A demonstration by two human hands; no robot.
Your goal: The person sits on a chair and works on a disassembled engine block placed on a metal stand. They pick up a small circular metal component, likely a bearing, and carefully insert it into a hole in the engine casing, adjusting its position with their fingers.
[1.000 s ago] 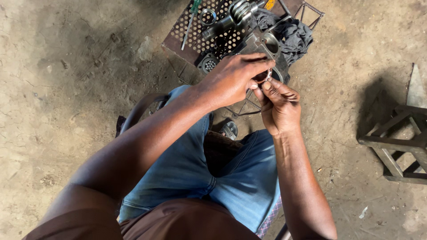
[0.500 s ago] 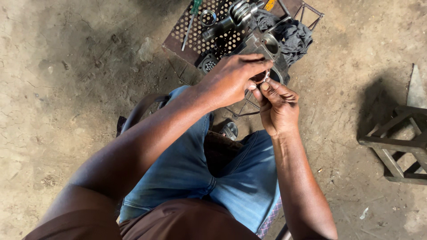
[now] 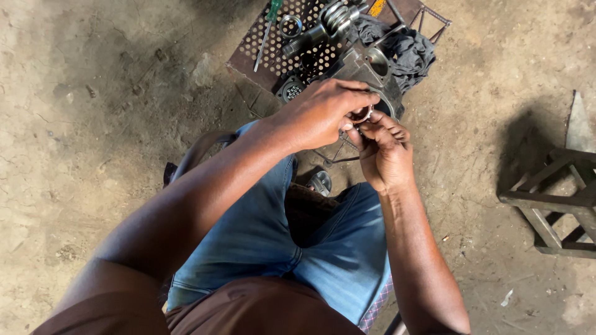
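The dirt floor [image 3: 93, 155] spreads wide to the left of both hands and behind them, bare and open; to the right of the right hand, well apart, stands a welded metal frame [image 3: 552, 205] casting a shadow. Beneath the wrists lie the person's knees in blue jeans [image 3: 267, 236]. Just beyond the fingertips, past both hands, sits a brown perforated metal tray [image 3: 273, 53]; on it rests a grey metal engine casing [image 3: 363, 65] directly ahead of the left hand, a dark rag [image 3: 406, 53] ahead of the right hand, a steel shaft part [image 3: 332, 22] farther off, a green-handled screwdriver [image 3: 267, 31] to the far left, and a loose steel ring [image 3: 290, 26] beside it; a round bearing [image 3: 290, 92] lies just left of the left hand at the tray's near edge.

The left hand [image 3: 323, 115] comes in from the left, fingers curled down and pinched; the right hand [image 3: 385, 152] meets it from below, fingers bent up; the two touch, closed together on a small metal ring [image 3: 362, 113] held between their fingertips. The ring shows only as a pale, shiny curved rim; the rest is hidden by the fingers. The casing crowds close ahead; open room lies left and right of the hands.
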